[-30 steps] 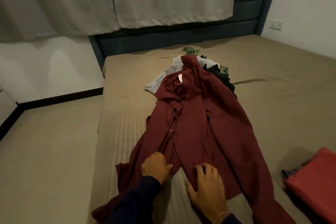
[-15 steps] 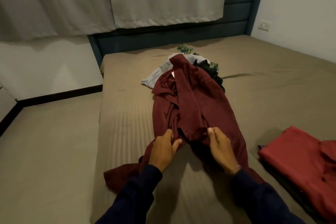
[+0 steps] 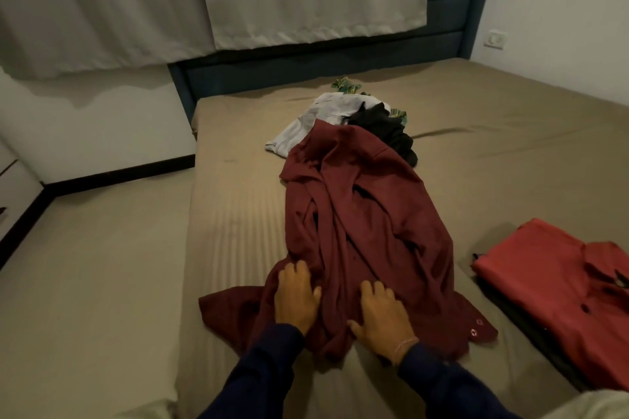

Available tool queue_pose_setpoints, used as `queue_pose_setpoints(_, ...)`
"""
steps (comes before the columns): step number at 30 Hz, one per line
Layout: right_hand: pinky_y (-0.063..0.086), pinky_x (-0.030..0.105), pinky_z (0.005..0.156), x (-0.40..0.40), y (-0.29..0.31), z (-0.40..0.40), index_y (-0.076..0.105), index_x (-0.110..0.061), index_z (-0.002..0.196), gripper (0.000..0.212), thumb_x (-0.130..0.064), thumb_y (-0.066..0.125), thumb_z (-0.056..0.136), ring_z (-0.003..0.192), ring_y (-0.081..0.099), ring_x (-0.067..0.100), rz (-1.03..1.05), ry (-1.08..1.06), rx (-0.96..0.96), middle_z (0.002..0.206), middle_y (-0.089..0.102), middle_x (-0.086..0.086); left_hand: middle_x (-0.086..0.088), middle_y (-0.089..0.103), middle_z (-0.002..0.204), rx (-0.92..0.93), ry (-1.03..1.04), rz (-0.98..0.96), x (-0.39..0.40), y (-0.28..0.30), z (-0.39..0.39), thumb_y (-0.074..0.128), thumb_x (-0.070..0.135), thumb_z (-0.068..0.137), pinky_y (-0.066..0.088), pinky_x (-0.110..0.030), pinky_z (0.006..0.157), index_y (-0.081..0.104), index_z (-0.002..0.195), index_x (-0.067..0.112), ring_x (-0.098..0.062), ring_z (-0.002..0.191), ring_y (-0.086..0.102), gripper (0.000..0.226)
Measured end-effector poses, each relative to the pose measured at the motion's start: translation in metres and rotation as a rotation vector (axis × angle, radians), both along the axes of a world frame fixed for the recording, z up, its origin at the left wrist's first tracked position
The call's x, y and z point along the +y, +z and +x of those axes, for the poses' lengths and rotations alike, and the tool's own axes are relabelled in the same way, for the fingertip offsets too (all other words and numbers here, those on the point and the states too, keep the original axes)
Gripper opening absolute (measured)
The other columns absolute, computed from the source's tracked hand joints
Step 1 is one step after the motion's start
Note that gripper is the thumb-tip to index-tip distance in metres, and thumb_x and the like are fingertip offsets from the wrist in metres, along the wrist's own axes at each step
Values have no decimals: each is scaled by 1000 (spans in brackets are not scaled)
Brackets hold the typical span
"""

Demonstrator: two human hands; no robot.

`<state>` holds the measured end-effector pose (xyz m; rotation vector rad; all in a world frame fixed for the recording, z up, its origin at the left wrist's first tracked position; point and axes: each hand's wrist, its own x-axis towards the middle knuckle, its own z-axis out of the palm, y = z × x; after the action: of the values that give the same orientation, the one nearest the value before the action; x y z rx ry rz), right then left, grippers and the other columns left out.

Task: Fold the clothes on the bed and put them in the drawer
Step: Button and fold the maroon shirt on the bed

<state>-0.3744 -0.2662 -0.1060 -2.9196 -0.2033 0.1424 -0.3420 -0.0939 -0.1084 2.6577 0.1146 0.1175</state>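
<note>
**Hidden, cropped or unresolved items**

- Left hand (image 3: 296,299), right hand (image 3: 384,316): palms face down on the maroon shirt (image 3: 367,231); undersides hidden, so any pinch of cloth cannot be told.
- Maroon shirt: bunched; inner layers and one sleeve lost in folds.
- Pale grey garment (image 3: 306,127), black garment (image 3: 384,126), green patterned cloth (image 3: 345,83): partly covered by each other and the shirt; types unclear.
- Folded red garment (image 3: 558,286): cut by the right edge; the dark items beneath show only as edges.
- Wall socket (image 3: 496,39): too small for detail.
- Pale furniture (image 3: 13,180) at left edge: cropped, kind unclear.
</note>
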Motion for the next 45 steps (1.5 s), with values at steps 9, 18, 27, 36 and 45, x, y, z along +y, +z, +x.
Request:
queue_pose_setpoints(9,48,23,75,-37,-13,8,52,-21,118,51,-42,80,81,87,59,11,392,-5,176,96,59,-8,0,51,121,72,-234,228,23,-11,-1,64,55,85,49,-34,89,60,123,24,-21,112,49,49)
queue_pose_setpoints(18,54,28,84,-43,3,10,66,-11,108,22,-14,63,87,93,66,18,283,-31,187,104,69,3,2,60,80,-494,-267,137,7,-3,-23,67,27,91,53,-29,67,61,78,16,-14,74,55,18)
queue_pose_setpoints(27,51,32,74,-69,17,7,67,-9,87,27,-31,59,100,78,65,16,1129,-356,75,83,71,5,0,64,67,-248,-449,408,-81,56,-39,72,19,83,41,-31,45,61,83,20,-21,53,63,10)
queue_pose_setpoints(36,56,33,81,-85,0,-2,74,-29,88,5,-34,73,87,85,66,10,373,-209,75,93,70,-8,-9,64,84,289,-177,-182,-79,-20,-52,57,9,92,60,-45,61,60,74,19,-25,70,65,21)
queue_pose_setpoints(45,52,30,79,-70,1,2,69,-26,102,27,-50,67,89,98,65,17,69,-159,-47,105,68,-5,10,74,90,160,16,-207,-96,-26,-59,72,38,86,55,-29,75,76,96,28,-10,86,68,14)
